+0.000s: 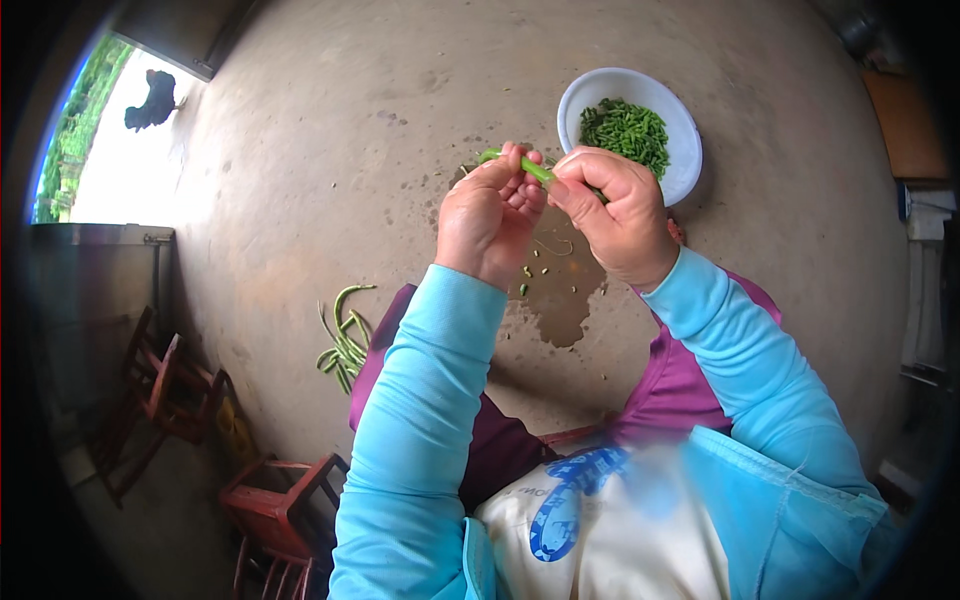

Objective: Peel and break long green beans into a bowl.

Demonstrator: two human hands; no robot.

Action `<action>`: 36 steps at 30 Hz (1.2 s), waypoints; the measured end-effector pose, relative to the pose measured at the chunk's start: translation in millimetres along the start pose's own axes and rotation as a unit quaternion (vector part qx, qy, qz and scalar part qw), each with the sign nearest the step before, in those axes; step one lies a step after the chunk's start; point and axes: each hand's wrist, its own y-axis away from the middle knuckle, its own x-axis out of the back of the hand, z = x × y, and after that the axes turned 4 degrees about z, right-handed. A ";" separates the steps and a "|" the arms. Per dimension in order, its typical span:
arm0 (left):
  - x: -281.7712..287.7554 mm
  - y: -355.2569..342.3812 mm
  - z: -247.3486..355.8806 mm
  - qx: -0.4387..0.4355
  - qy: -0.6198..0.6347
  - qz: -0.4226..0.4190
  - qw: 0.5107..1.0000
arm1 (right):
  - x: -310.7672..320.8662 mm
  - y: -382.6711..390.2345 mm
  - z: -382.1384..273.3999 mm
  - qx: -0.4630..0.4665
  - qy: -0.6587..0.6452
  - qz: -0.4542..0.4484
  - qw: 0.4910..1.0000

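Note:
Between my two hands stretches a green bean (536, 170), lifted above the floor. My left hand (486, 215) pinches its left part with thumb and fingers. Closed on the bean's right end, my right hand (622, 212) has its thumb and forefinger pressed together. Just past my right hand stands a white basin (686, 135) holding short pieces of green bean (630, 132). A loose pile of long whole beans (346, 345) lies on the floor at the left, beside my knee.
A dark wet patch (565, 295) with small scraps marks the concrete floor (300, 180) between my legs. Red wooden stools (285, 505) stand at the lower left. A black chicken (152, 100) is by the bright doorway. A brown cabinet (905, 125) is at the right.

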 end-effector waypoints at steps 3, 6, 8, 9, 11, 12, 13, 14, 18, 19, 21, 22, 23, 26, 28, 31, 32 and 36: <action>-1.4 -1.8 -0.3 0.024 -0.014 -0.028 0.999 | 1.2 0.0 -0.3 0.093 0.009 0.024 0.995; -3.0 1.1 -0.9 0.026 -0.008 -0.032 0.999 | 8.2 -1.9 -5.9 0.131 0.066 0.030 0.989; -5.9 2.2 -3.1 0.018 -0.003 -0.028 0.999 | 8.4 -1.6 -7.5 0.094 0.048 0.041 0.994; -6.1 3.0 -3.4 0.011 0.000 -0.023 1.000 | 7.8 -0.6 -9.2 0.057 0.029 0.054 0.997; -2.5 -0.2 -4.5 0.004 0.004 0.001 1.000 | 7.5 1.0 -11.3 -0.014 -0.024 0.018 0.999; -2.5 -2.4 -5.0 -0.001 0.006 0.021 1.000 | 7.9 2.3 -8.3 -0.074 -0.054 -0.023 0.996; -3.0 -2.7 -5.2 0.000 0.005 0.019 1.000 | 8.0 3.3 -5.0 -0.133 -0.083 -0.064 0.986; -3.6 -2.2 -5.6 -0.009 0.009 0.017 1.000 | 8.3 2.3 -0.3 -0.037 -0.028 -0.016 0.999; 8.5 -9.6 -5.6 -0.116 0.039 0.006 0.992 | 21.6 -16.8 15.1 -0.260 -0.333 0.148 0.894; 5.2 -7.2 -2.4 -0.114 0.038 0.001 0.993 | 34.6 -22.3 26.2 -0.278 -0.377 0.171 0.867; 2.7 -0.3 5.3 -0.130 0.030 -0.012 0.991 | 45.3 -25.5 27.8 -0.317 -0.455 0.123 0.823; 4.4 -0.3 7.2 -0.122 0.017 -0.011 0.992 | 42.9 -24.8 22.3 -0.315 -0.455 0.126 0.823; 5.3 -0.7 8.5 -0.121 0.015 -0.012 0.993 | 38.2 -22.5 14.0 -0.351 -0.426 0.121 0.825; 8.6 4.7 6.9 -0.070 -0.004 -0.052 0.996 | 31.4 -15.9 9.3 -0.397 -0.393 0.051 0.828; 6.5 7.2 8.0 -0.058 -0.035 -0.077 0.995 | 27.8 -13.6 13.4 -0.386 -0.384 -0.058 0.837; -0.1 11.9 5.5 -0.075 -0.063 -0.083 0.992 | 17.8 -13.9 2.6 -0.449 -0.369 -0.112 0.806; 0.7 10.1 5.3 -0.075 -0.063 -0.083 0.992 | 14.3 -12.6 4.7 -0.429 -0.331 -0.132 0.830; -1.5 7.6 -2.1 -0.021 -0.062 -0.058 0.996 | 4.3 -7.9 10.3 -0.026 -0.030 -0.031 0.999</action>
